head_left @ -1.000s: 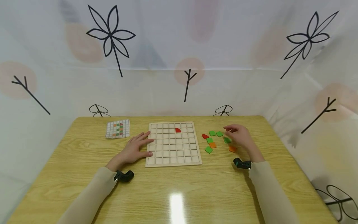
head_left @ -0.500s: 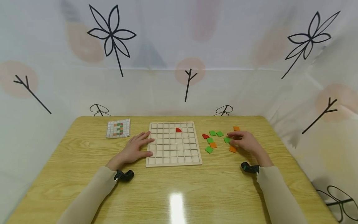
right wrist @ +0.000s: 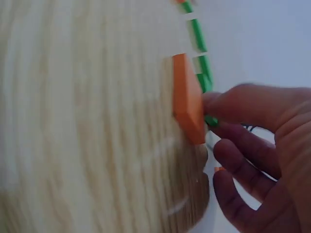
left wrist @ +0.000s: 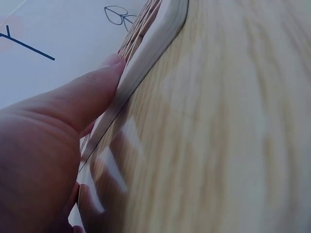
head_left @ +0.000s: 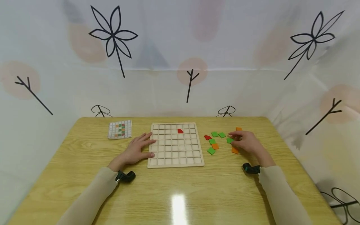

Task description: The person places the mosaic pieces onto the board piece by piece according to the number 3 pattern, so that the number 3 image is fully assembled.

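Observation:
My left hand (head_left: 137, 149) rests on the left edge of a wooden grid board (head_left: 175, 147), fingers spread. In the left wrist view its thumb (left wrist: 92, 94) lies against the board's rim. A red quarter-round tile (head_left: 180, 131) sits in one cell near the back. To the right of the board, my right hand (head_left: 246, 142) pinches a green square tile (head_left: 229, 141) between thumb and fingers at the table surface. The right wrist view has this green tile (right wrist: 212, 121) partly hidden by the thumb, with an orange square tile (right wrist: 188, 99) close beside it.
Between board and right hand lie several green tiles (head_left: 215, 134), a red quarter-round tile (head_left: 207, 137) and an orange tile (head_left: 215, 146). Another orange tile (head_left: 238, 128) lies behind the right hand. A printed pattern card (head_left: 120, 129) lies at back left on the wooden table (head_left: 146, 193).
My right hand has moved right and slightly nearer, uncovering the orange tile behind it, and has come down at the green tile. My left hand has stayed on the board's edge.

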